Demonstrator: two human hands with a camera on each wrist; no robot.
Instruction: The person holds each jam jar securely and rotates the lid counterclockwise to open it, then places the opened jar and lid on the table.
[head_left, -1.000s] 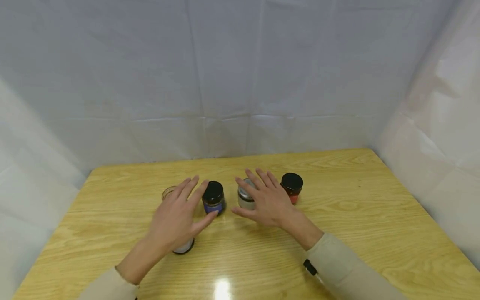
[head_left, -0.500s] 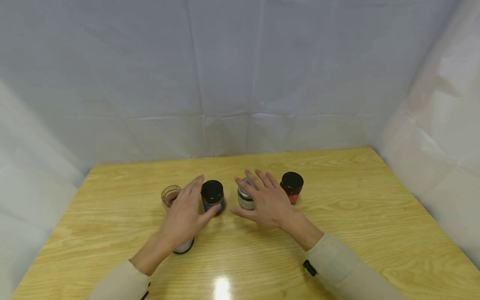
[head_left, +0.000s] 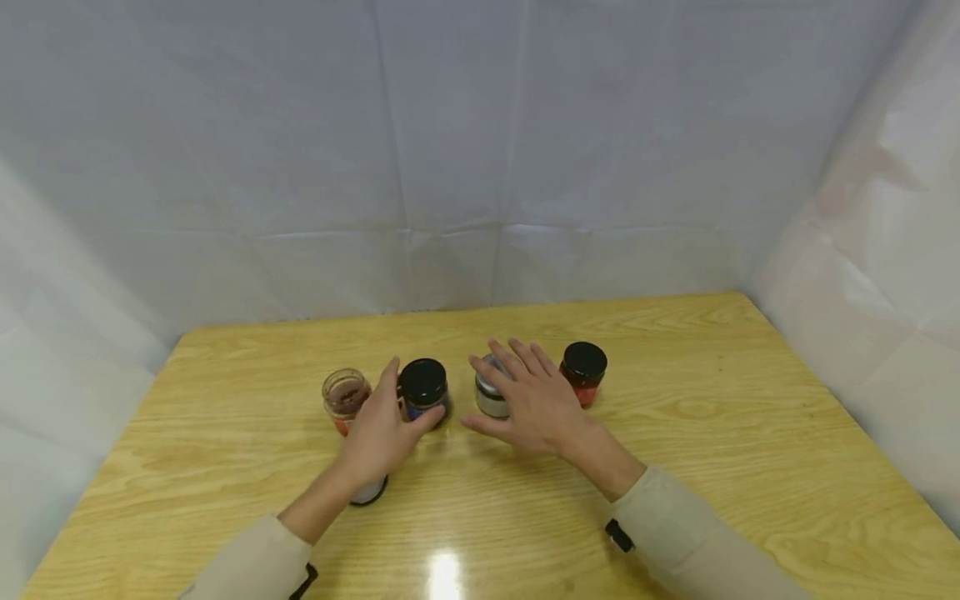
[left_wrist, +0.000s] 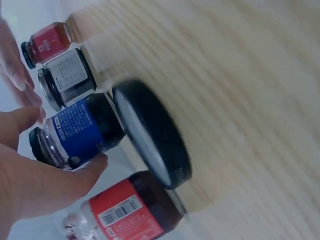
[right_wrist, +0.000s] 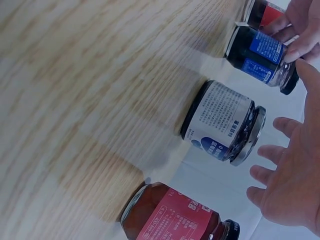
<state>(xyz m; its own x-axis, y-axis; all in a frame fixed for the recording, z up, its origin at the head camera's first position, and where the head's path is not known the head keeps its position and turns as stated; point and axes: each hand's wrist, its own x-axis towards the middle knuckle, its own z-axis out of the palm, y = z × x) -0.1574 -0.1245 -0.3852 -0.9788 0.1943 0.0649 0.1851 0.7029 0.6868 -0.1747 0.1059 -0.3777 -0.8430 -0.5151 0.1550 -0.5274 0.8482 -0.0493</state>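
Note:
My left hand (head_left: 377,437) holds a jar with a blue label and black lid (left_wrist: 77,127), thumb on one side and fingers on the other. The jar stands upright on the table. Left of it stands a lidless glass jar (head_left: 347,393) with a red label and dark contents, partly behind the hand. A loose black-rimmed lid (left_wrist: 152,132) lies nearer me, half covered by that hand in the head view. My right hand (head_left: 536,408) is spread beside a silver-lidded jar with a white label (right_wrist: 220,120), its fingers apart from it in the right wrist view.
A red-labelled jar with a black lid (head_left: 583,367) stands right of my right hand. Jars form a row across the wooden table (head_left: 675,417). White sheeting (head_left: 465,167) hangs behind and at both sides.
My left hand has moved right from over the lidless jar and closed its fingers around the blue-labelled jar, uncovering the lidless one. The right hand stays nearly still.

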